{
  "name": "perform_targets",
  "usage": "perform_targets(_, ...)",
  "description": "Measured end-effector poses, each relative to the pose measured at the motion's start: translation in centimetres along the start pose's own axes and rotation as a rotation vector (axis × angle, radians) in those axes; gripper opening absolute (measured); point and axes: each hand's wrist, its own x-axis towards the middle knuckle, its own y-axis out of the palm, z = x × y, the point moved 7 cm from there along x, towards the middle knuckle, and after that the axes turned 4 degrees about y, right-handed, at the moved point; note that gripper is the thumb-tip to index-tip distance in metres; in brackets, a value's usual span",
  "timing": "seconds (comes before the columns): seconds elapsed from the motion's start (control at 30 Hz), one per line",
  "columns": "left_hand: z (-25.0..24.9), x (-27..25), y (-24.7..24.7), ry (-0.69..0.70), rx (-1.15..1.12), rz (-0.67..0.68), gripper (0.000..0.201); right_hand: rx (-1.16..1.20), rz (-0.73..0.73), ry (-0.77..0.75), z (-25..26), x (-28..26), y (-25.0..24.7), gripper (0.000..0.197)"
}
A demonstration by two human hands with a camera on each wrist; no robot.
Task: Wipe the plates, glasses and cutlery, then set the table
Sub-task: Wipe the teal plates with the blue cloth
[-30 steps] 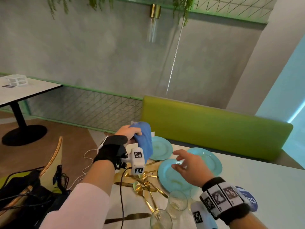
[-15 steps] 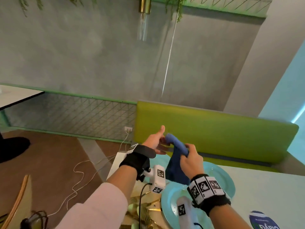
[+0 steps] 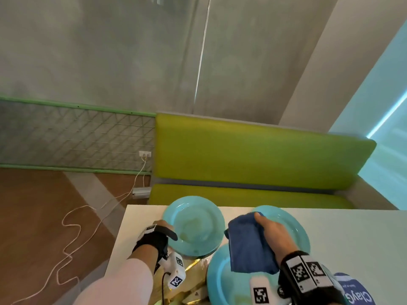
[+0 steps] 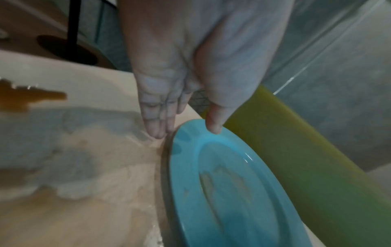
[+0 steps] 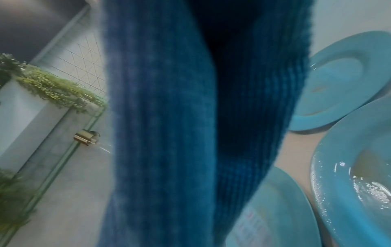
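Note:
Three turquoise plates lie on the white table [image 3: 356, 238]: a far-left plate [image 3: 193, 225], a right plate [image 3: 295, 230] and a near plate [image 3: 220, 282]. My right hand [image 3: 264, 225] grips a folded blue cloth [image 3: 248, 247] above the right and near plates. In the right wrist view the cloth [image 5: 169, 117] fills the middle and hides the fingers. My left hand [image 4: 186, 130] reaches the left rim of the far-left plate [image 4: 222, 183]. Its thumb [image 4: 213, 127] touches the rim, and its straight fingers [image 4: 157, 128] point down at the table beside it. Gold cutlery [image 3: 193, 265] lies between the plates.
A green bench [image 3: 253, 155] stands behind the table's far edge. The table's left edge runs just left of my left wrist, with wooden floor and a white cable [image 3: 72, 225] beyond. A round blue sticker [image 3: 356, 293] lies at the near right.
The blue cloth passed from my left hand to my right hand. My left hand dropped to the far-left plate's rim, and the right hand lowered with the cloth over the plates.

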Motion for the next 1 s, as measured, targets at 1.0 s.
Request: perform_targets(1.0,-3.7,-19.1,-4.8,0.296,-0.809,-0.307,0.051,-0.364,-0.034,-0.555,6.7,-7.1,3.9,0.035)
